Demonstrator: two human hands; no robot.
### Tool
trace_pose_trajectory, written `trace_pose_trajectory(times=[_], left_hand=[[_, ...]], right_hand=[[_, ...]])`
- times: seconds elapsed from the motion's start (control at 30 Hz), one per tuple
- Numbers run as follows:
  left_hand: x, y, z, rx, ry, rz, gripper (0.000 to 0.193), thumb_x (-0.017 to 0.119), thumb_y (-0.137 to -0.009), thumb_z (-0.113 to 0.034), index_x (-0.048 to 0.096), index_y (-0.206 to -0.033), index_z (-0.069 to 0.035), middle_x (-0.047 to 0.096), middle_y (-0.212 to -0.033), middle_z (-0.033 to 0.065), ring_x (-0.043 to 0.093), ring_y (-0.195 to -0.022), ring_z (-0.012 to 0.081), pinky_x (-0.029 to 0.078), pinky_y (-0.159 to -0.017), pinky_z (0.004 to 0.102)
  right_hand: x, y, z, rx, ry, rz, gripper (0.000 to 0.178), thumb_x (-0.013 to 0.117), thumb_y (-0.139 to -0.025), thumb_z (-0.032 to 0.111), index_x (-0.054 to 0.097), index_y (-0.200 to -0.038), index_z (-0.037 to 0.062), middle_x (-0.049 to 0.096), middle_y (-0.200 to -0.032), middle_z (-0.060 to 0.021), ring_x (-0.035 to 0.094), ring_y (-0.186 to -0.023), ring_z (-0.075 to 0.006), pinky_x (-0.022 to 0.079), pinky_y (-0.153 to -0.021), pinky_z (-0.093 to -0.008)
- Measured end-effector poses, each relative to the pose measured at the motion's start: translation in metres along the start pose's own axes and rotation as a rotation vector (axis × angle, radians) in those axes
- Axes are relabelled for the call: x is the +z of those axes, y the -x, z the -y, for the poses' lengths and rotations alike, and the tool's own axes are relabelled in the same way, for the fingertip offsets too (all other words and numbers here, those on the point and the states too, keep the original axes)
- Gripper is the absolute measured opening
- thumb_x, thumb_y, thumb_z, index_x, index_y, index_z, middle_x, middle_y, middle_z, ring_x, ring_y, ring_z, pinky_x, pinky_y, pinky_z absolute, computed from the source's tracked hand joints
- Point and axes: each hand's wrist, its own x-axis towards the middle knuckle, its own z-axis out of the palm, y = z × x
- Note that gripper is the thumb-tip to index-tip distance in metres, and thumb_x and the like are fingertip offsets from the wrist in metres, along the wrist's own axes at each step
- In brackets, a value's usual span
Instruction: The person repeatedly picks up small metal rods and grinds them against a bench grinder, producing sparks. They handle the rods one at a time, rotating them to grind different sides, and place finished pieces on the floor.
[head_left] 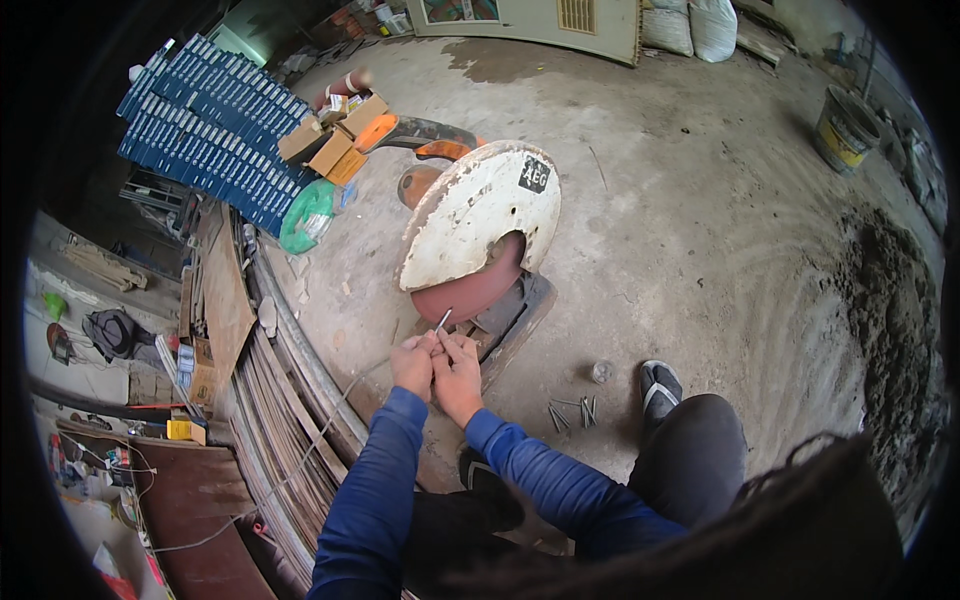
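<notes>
Close together, my left hand [412, 368] and my right hand [458, 378] are both closed round a thin metal rod [443, 319]. Its bright tip sticks out past my fingers toward the reddish-brown disc [475, 292] of a cut-off saw. From here I cannot tell whether the tip touches the disc. A chipped white guard [475, 215] covers the upper part of the disc. The saw's black and orange handle [420, 135] points away to the far left. Several similar metal rods [575, 411] lie on the floor to the right of my forearms, by a small clear cup [601, 372].
A stack of blue boxes [215, 125] rises at the far left, with open cardboard boxes [335, 140] beside it. Long pipes and strips [290, 410] run along my left, and a cable [318, 438] crosses them. A bucket [846, 130] stands far right near dark dirt [885, 330].
</notes>
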Motion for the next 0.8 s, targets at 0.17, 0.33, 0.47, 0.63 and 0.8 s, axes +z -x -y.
trace_pose_trajectory(times=[0.17,0.33,0.47,0.63,0.8], left_hand=[[-0.0022,-0.0007,-0.0031,-0.026,-0.012,-0.009,0.018,0.060,-0.096,-0.010,0.064,-0.090,0.006,0.067,-0.084,0.0096,0.062,-0.074,0.0149,0.050,-0.067,0.0271],[-0.0069,-0.0055,-0.0054,-0.004,-0.038,-0.003,0.019,0.061,-0.095,-0.010,0.065,-0.087,0.007,0.065,-0.081,0.0078,0.059,-0.070,0.0139,0.048,-0.064,0.0266],[-0.0090,-0.0094,-0.0024,-0.003,-0.042,-0.032,0.018,0.062,-0.094,-0.009,0.065,-0.086,0.006,0.065,-0.080,0.0070,0.057,-0.068,0.0132,0.047,-0.063,0.0259],[-0.0079,-0.0086,-0.0041,0.017,-0.045,-0.041,0.017,0.063,-0.094,-0.009,0.065,-0.086,0.006,0.064,-0.078,0.0064,0.057,-0.068,0.0131,0.046,-0.062,0.0261],[-0.0048,-0.0051,-0.0068,0.030,-0.029,-0.049,0.018,0.063,-0.094,-0.010,0.065,-0.086,0.006,0.064,-0.077,0.0061,0.057,-0.067,0.0127,0.046,-0.061,0.0257]], right_hand=[[0.0009,0.0001,0.0012,0.003,-0.004,0.013,0.041,0.059,-0.090,0.007,0.061,-0.131,0.0043,0.055,-0.111,-0.0136,0.053,-0.104,-0.0259,0.044,-0.094,-0.0315],[0.0038,-0.0025,-0.0005,-0.067,0.017,0.035,0.040,0.059,-0.091,0.008,0.061,-0.130,0.0024,0.055,-0.110,-0.0139,0.053,-0.104,-0.0258,0.044,-0.093,-0.0321],[0.0047,-0.0030,-0.0009,-0.078,-0.016,0.053,0.037,0.059,-0.092,0.009,0.062,-0.127,0.0006,0.055,-0.110,-0.0137,0.053,-0.104,-0.0256,0.044,-0.092,-0.0322],[0.0054,-0.0055,-0.0027,-0.079,-0.043,0.056,0.032,0.060,-0.092,0.008,0.063,-0.123,-0.0013,0.054,-0.109,-0.0125,0.052,-0.103,-0.0245,0.044,-0.092,-0.0315],[0.0056,-0.0082,-0.0084,-0.076,-0.048,0.076,0.033,0.060,-0.092,0.008,0.063,-0.123,-0.0017,0.053,-0.110,-0.0117,0.052,-0.103,-0.0231,0.044,-0.091,-0.0305]])
